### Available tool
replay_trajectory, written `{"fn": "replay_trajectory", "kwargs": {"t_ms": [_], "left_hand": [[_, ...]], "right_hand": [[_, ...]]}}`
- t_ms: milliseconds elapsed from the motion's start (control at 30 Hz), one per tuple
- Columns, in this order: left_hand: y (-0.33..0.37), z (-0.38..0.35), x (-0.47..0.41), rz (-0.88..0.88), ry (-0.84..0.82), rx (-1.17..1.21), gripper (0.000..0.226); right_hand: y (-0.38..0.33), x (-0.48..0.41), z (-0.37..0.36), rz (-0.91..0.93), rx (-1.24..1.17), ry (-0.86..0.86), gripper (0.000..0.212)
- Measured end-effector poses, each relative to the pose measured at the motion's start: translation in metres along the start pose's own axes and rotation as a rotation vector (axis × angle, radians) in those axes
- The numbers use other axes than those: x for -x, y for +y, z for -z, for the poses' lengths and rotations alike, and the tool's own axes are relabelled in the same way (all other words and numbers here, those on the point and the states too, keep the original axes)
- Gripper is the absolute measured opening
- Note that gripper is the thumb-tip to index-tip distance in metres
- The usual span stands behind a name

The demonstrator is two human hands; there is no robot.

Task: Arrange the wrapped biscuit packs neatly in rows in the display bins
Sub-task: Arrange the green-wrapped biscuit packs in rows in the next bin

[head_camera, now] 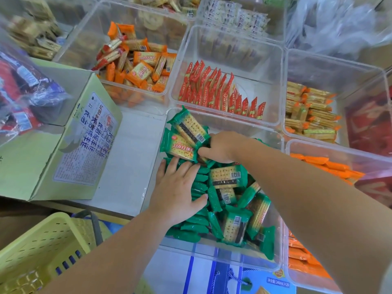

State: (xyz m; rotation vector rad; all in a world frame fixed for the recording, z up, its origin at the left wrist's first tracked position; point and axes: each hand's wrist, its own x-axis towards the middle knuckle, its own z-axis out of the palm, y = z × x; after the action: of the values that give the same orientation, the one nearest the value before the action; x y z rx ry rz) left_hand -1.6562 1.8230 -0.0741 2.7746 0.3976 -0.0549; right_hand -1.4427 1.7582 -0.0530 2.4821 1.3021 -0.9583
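1. While your left hand (178,187) lies flat on the standing row of green packs (200,181), fingers straight and spread and gripping nothing, press lightly and evenly. That should brace the row against the left wall of the clear bin (212,253) without toppling it.
2. Your right hand (222,147) is at the far end of that bin. Its fingers curl down among the packs and its thumb lies against the end of the labelled pack (180,148). I cannot tell whether it has a pack pinched.
3. The step looks like feeding loose packs into the row. Take one at a time, turn it on edge, and slide it against the last standing pack while your left palm holds the line.
4. Match the row's direction. The standing packs show their thin green edges upward, with long axes running across the bin, and the row builds from near to far.
5. The labelled pack lies tipped on the heap, printed face up, with its long axis roughly left to right. It probably needs only a roll onto its edge.
6. The flat pack (227,177) in the middle also lies crosswise, barcode side up. The loose ones in the near right corner point every way, so they need turning first.
7. The red packs (212,90) in the bin beyond already stand in rows, which gives you a pattern to copy.
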Motion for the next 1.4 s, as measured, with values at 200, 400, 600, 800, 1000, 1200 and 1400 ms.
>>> {"fn": "replay_trajectory", "kwargs": {"t_ms": [200,400,600,800,1000,1200,1400], "left_hand": [[0.0,-0.001,0.0,0.0,0.015,0.018,0.074],[-0.001,-0.002,-0.001,-0.007,0.041,0.015,0.069],[-0.002,-0.003,-0.001,-0.009,0.032,0.004,0.07],[-0.002,-0.003,-0.001,-0.006,0.03,0.006,0.069],[-0.002,-0.003,-0.002,-0.001,0.024,0.0,0.071],[-0.003,-0.004,-0.002,-0.004,0.031,-0.007,0.072],[-0.002,-0.005,-0.002,-0.009,0.02,-0.02,0.072]], "right_hand": [[-0.001,0.003,-0.003,-0.054,-0.158,-0.072,0.082],[-0.008,0.006,0.003,-0.102,-0.198,-0.179,0.076],[-0.001,0.006,0.008,-0.091,-0.38,-0.185,0.062],[-0.013,0.008,0.016,-0.163,-0.23,-0.339,0.087],[-0.019,0.007,0.019,-0.185,-0.227,-0.387,0.053],[-0.021,0.012,0.026,-0.205,-0.176,-0.408,0.067],[-0.019,0.018,0.028,-0.181,-0.243,-0.576,0.072]]}}
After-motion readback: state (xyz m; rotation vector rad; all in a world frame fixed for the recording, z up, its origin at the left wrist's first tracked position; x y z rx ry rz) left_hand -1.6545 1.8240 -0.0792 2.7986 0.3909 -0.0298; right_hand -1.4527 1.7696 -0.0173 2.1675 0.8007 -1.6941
